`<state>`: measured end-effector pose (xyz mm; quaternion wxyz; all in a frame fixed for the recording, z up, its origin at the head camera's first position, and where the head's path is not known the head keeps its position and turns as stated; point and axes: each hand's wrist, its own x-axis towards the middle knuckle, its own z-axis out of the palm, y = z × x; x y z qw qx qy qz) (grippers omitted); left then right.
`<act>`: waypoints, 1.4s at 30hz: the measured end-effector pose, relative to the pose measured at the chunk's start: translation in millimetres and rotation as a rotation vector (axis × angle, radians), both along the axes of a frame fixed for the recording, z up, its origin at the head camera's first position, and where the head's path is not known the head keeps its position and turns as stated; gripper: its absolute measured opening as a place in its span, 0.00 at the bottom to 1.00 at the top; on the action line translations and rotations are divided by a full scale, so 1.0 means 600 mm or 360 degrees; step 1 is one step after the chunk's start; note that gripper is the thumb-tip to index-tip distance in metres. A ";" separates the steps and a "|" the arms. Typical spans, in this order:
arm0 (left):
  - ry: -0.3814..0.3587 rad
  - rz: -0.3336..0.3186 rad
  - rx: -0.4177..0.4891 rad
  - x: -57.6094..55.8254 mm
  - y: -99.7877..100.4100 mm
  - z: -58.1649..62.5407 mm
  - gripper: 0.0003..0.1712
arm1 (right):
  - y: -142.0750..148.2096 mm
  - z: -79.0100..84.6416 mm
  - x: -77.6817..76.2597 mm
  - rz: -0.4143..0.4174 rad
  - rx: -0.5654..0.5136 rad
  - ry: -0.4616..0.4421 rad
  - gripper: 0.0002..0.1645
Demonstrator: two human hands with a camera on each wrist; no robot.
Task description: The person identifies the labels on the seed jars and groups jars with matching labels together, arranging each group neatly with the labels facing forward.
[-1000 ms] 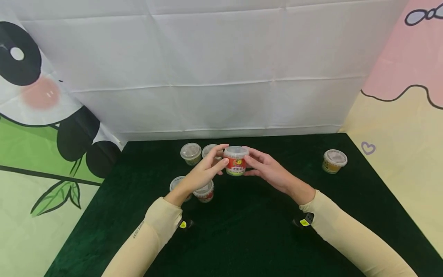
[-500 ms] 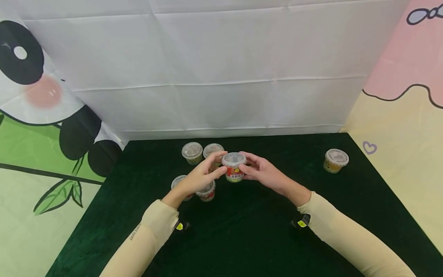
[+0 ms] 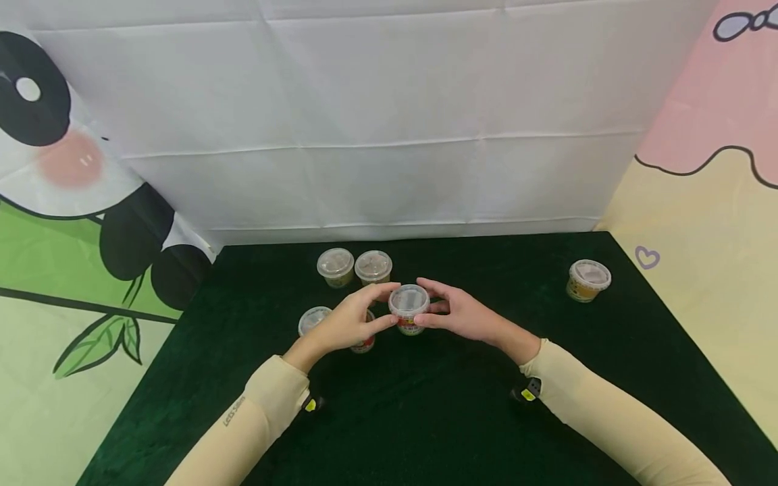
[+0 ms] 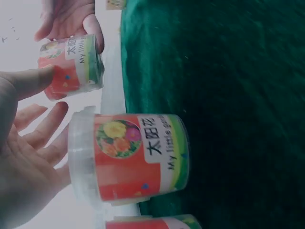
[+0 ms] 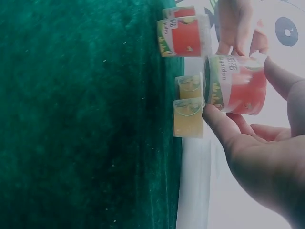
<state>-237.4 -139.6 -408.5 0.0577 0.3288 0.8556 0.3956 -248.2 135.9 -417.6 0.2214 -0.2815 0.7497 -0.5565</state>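
Between both hands a lidded clear plastic cup (image 3: 409,300) with a red flower label is held upright, raised off the dark green cloth. My left hand (image 3: 355,320) grips its left side, the thumb on the front of the label (image 4: 66,71). The right hand (image 3: 464,314) holds the opposite side with thumb and fingers; the right wrist view shows them around the cup (image 5: 240,86). Near the left hand stands a matching red cup (image 3: 363,345), partly hidden by it in the head view but plain in the left wrist view. Another cup (image 3: 313,317) is mostly behind the left hand.
Two lidded cups (image 3: 335,264) stand side by side at the back left; the right wrist view shows their yellowish labels (image 5: 188,117). A yellow-labelled cup (image 3: 588,280) stands far right. White cloth (image 3: 389,135) rises behind the table (image 3: 450,418).
Both hands have lowered the red-labelled cup and brought it nearer to me, slightly leftward. More of its lid now faces up, and the second back cup has come into view.
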 end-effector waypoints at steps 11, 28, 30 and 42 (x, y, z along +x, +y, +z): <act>0.0175 -0.0108 -0.0245 0.001 -0.013 -0.005 0.35 | -0.013 -0.026 -0.006 0.0120 0.0161 0.0186 0.49; 0.0251 -0.0053 -0.0379 0.003 -0.029 -0.017 0.35 | -0.032 -0.048 -0.010 0.0175 0.0190 0.0225 0.48; 0.0246 -0.0057 -0.0381 0.003 -0.029 -0.018 0.35 | -0.033 -0.049 -0.010 0.0175 0.0215 0.0245 0.48; 0.0273 -0.0076 -0.0403 0.000 -0.034 -0.016 0.31 | -0.039 -0.038 -0.005 0.0171 0.0307 0.0379 0.44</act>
